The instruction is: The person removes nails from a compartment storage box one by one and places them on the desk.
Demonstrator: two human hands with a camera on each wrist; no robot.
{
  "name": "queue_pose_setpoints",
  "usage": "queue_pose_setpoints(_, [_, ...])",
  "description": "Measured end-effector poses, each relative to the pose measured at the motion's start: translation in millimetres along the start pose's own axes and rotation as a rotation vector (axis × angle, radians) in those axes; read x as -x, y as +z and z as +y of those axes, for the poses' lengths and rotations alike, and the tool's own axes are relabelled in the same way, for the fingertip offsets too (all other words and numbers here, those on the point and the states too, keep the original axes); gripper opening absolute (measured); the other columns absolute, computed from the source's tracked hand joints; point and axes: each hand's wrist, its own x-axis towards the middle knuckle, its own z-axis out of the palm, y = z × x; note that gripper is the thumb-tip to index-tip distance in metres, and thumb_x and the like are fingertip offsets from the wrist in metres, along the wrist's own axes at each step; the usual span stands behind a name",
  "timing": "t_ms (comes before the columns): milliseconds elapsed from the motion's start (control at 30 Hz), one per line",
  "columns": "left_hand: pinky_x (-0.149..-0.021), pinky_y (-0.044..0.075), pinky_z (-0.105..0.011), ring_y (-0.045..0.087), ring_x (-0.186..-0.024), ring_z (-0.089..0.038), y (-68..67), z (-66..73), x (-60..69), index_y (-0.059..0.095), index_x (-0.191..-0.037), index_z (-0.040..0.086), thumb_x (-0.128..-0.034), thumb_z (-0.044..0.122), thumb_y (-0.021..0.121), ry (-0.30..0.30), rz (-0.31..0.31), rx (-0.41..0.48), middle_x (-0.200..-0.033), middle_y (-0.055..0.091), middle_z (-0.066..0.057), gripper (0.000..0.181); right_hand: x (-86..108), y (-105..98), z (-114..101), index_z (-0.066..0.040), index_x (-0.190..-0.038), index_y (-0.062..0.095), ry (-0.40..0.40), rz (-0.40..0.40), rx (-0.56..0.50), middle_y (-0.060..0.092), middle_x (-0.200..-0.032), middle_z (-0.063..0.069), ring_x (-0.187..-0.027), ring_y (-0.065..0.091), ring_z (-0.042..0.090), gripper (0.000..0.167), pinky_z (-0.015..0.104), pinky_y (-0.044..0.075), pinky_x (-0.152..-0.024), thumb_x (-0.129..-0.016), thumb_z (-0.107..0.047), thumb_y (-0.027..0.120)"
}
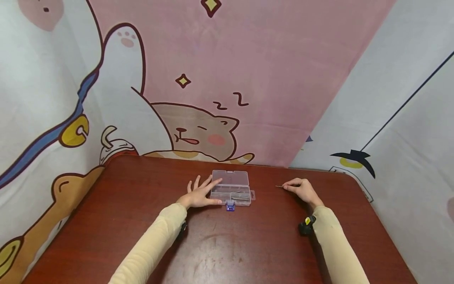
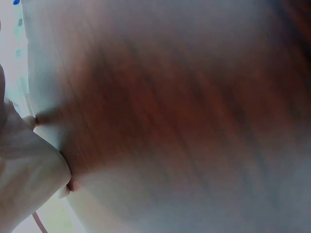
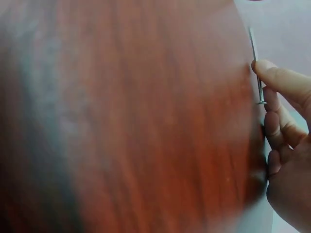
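Note:
A clear plastic compartment box (image 1: 222,200) stands on the table with its lid (image 1: 234,177) swung back and a blue latch (image 1: 230,206) at its front. Several thin metal nails (image 1: 240,198) lie in its front right compartment. My left hand (image 1: 200,195) touches the box's left side, fingers spread, thumb along the front edge; the left wrist view catches only part of this hand (image 2: 29,174). Off to the right of the box, my right hand (image 1: 305,191) pinches a nail (image 3: 253,42) between thumb and fingertips, its flat head towards the palm side.
The reddish-brown wooden table (image 1: 220,244) reaches back to a cartoon-printed curtain (image 1: 276,98), which also hangs along both sides. A small hanging tab (image 1: 253,195) sticks out from the box's right end.

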Motion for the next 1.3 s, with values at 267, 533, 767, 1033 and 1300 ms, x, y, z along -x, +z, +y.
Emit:
queue_pose_setpoints(267, [-0.103,-0.007,-0.067,-0.01,-0.14,-0.05,0.1,-2.7,-0.3,0.019,-0.155,0.034,-0.0858,0.057,0.064,-0.003,0.002,0.0,-0.161,0.009,-0.009,0.085,-0.8,6,-2,-0.003,-0.096,0.075,0.005,0.02,0.003,0.065,-0.099,0.012,-0.081,0.053,0.022,0.012,0.029,0.043,-0.068,-0.087,-0.011,0.073])
queue_pose_setpoints(533, [-0.104,-0.007,-0.065,-0.011,-0.14,-0.049,1.8,-4.7,-1.5,0.02,-0.155,0.034,-0.0863,0.057,0.063,-0.015,-0.004,0.0,-0.161,0.008,-0.008,0.085,0.2,7,-5,-0.002,-0.103,0.074,0.047,0.02,-0.028,0.066,-0.105,0.015,-0.083,0.053,0.022,0.018,0.028,0.042,-0.069,-0.089,-0.013,0.071])
queue_pose_setpoints(767, [-0.104,-0.008,-0.065,-0.011,-0.14,-0.048,1.7,-2.5,-2.6,0.023,-0.153,0.036,-0.0857,0.059,0.062,-0.018,-0.009,0.0,-0.161,0.009,-0.007,0.081,2.9,-1,-12,0.002,-0.109,0.071,0.057,0.063,-0.087,0.068,-0.109,0.016,-0.1,0.056,0.023,0.024,0.023,0.041,-0.08,-0.092,-0.015,0.067])
queue_pose_setpoints(1033, [-0.104,-0.008,-0.065,-0.011,-0.14,-0.047,1.8,-3.3,-2.7,0.024,-0.153,0.037,-0.0853,0.06,0.062,-0.016,-0.004,-0.003,-0.161,0.008,-0.006,0.081,1.4,0,-24,0.002,-0.104,0.072,-0.037,0.065,-0.127,0.069,-0.106,0.016,-0.101,0.057,0.021,0.018,0.019,0.042,-0.082,-0.089,-0.009,0.07])
queue_pose_setpoints(1300, [-0.103,-0.009,-0.066,-0.013,-0.14,-0.048,3.4,-3.0,-2.6,0.024,-0.153,0.035,-0.0865,0.058,0.062,-0.003,-0.019,0.01,-0.161,0.006,-0.008,0.08,4.0,11,-39,0.001,-0.106,0.072,-0.07,0.023,-0.08,0.068,-0.106,0.013,-0.099,0.06,0.022,0.019,0.023,0.045,-0.081,-0.09,-0.008,0.069])
